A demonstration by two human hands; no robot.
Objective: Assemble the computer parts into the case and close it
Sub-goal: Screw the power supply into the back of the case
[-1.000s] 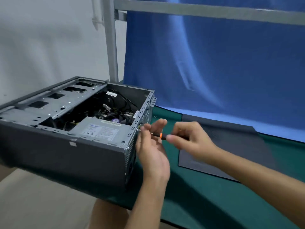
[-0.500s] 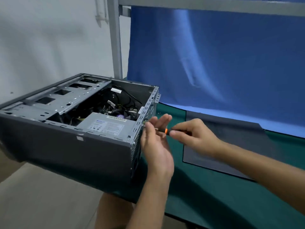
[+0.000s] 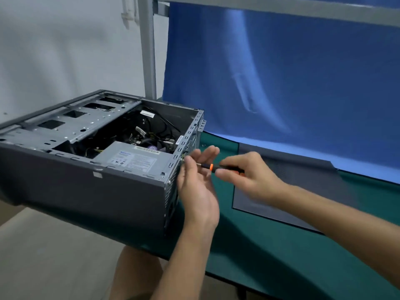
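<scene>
Fastening at the rear face. The case (image 3: 86,191) lies open-topped, overhanging the table's (image 3: 281,252) left edge. Your right grip (image 3: 244,176) is closed round the screwdriver (image 3: 211,167) handle. The tool's long axis runs level, tip pointing left into the upper edge of the case's rear face, beside the power supply (image 3: 134,159). Your left grip (image 3: 197,187), fingers straight, flanks the shaft at the tip. Judged from this, the push goes leftward along that axis.
</scene>
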